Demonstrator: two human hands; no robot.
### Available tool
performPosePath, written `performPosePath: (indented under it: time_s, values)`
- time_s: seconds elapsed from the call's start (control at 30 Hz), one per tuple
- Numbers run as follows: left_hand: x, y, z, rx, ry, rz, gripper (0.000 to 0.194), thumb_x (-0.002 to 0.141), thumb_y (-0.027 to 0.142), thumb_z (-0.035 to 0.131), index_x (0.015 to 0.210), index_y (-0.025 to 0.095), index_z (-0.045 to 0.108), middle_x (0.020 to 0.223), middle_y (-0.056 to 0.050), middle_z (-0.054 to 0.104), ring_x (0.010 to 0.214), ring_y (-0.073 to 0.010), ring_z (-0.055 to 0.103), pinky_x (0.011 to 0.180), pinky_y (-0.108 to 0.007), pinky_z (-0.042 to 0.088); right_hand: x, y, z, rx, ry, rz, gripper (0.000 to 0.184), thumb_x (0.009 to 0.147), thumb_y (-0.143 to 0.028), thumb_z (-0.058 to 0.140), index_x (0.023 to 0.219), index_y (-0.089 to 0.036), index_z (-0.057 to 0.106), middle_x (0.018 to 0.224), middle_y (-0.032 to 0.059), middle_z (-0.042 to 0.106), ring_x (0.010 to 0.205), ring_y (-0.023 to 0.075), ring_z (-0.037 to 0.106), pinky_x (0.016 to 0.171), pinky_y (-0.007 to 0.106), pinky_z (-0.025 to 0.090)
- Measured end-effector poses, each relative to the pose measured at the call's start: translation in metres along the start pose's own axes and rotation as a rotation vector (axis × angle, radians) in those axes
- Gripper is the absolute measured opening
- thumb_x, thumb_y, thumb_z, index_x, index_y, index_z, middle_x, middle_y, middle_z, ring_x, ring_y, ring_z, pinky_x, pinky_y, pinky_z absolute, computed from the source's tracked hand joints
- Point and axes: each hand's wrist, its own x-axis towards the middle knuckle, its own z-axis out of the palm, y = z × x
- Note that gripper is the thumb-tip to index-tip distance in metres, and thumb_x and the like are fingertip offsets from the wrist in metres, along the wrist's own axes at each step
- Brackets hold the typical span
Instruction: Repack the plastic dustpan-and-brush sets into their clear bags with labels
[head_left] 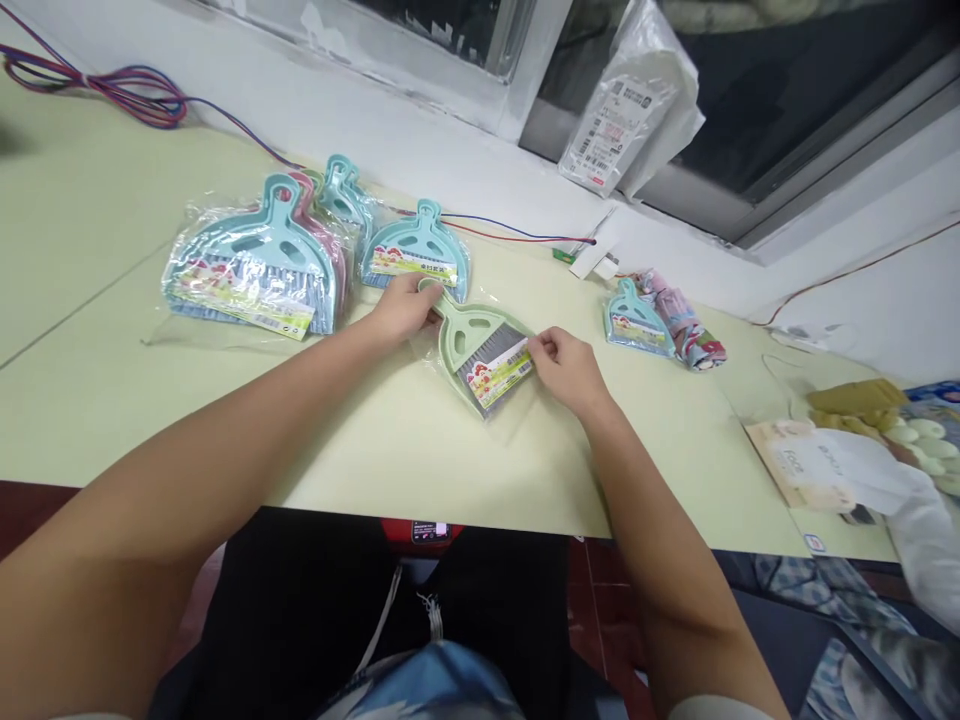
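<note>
A green dustpan and brush set [480,345] in a clear plastic bag lies over the table between my two hands. My left hand [407,308] is closed around its handle end. At the opposite side, my right hand [564,368] pinches the bag's edge beside the printed label [499,372]. Just behind my left hand stands a blue dustpan set [420,250], also bagged. Farther left, several bagged dustpan sets are bunched together, a blue one [255,255] in front and pink behind it. Another blue dustpan [343,190] leans near the wall.
To the right lie a small blue dustpan set [637,322] and a patterned rolled bundle [681,320]. A tissue pack [799,465] is at the far right. Coiled cables [142,95] run along the wall, and a labelled plastic package [626,115] rests on the window ledge.
</note>
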Motion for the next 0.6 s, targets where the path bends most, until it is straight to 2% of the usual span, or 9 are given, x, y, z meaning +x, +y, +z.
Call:
performPosePath:
  time_s: [0.1,0.2,0.27,0.4,0.5,0.6]
  values:
    - [0.001,0.004,-0.004,-0.026,0.08,-0.008,0.004,0.095,0.025,0.061,0.093,0.021,0.06,0.076,-0.003,0.067,0.059,-0.0144,0.062,0.057,-0.027,0.051,0.0,0.005,0.005,0.174,0.02,0.093,0.024,0.094,-0.043,0.068,0.082,-0.022,0.065,0.071,0.0006,0.068,0.063,0.0171,0.063,0.063,0.03,0.051]
    - [0.005,0.005,-0.01,-0.033,0.113,0.014,0.008,0.092,0.029,0.064,0.094,0.024,0.058,0.08,-0.003,0.066,0.065,-0.0157,0.063,0.062,-0.03,0.054,0.004,-0.001,0.005,0.57,-0.02,0.318,0.026,0.091,-0.04,0.077,0.081,-0.022,0.062,0.073,0.0025,0.07,0.057,0.0163,0.066,0.052,0.027,0.054]
    - [0.007,0.004,-0.013,-0.023,0.112,0.041,0.012,0.091,0.033,0.065,0.095,0.025,0.057,0.082,-0.004,0.066,0.068,-0.0166,0.063,0.065,-0.031,0.055,0.006,-0.007,0.003,0.825,-0.08,0.42,0.023,0.091,-0.035,0.078,0.082,-0.02,0.062,0.075,0.0055,0.073,0.058,0.0173,0.069,0.05,0.027,0.056]
    - [0.006,0.002,-0.012,-0.015,0.097,0.068,0.016,0.091,0.037,0.065,0.099,0.026,0.056,0.085,-0.004,0.066,0.07,-0.0168,0.063,0.067,-0.032,0.056,0.003,-0.016,0.003,1.102,-0.177,0.453,0.01,0.096,-0.022,0.068,0.089,-0.016,0.067,0.077,0.0087,0.075,0.066,0.0177,0.073,0.062,0.026,0.063]
    - [0.002,0.006,-0.01,-0.018,0.078,0.049,0.02,0.091,0.04,0.064,0.103,0.027,0.055,0.09,-0.005,0.066,0.071,-0.0169,0.063,0.064,-0.031,0.055,0.001,-0.019,0.006,1.197,-0.217,0.465,0.01,0.099,-0.019,0.06,0.095,-0.016,0.068,0.084,0.0088,0.078,0.072,0.0172,0.075,0.07,0.028,0.066]
    - [-0.001,0.01,-0.01,-0.015,0.028,0.012,0.032,0.088,0.044,0.07,0.111,0.029,0.053,0.092,-0.005,0.066,0.073,-0.0185,0.065,0.061,-0.032,0.056,-0.001,-0.02,0.01,1.226,-0.238,0.468,0.004,0.098,-0.02,0.064,0.096,-0.018,0.066,0.087,0.0074,0.079,0.075,0.0176,0.076,0.074,0.03,0.067]
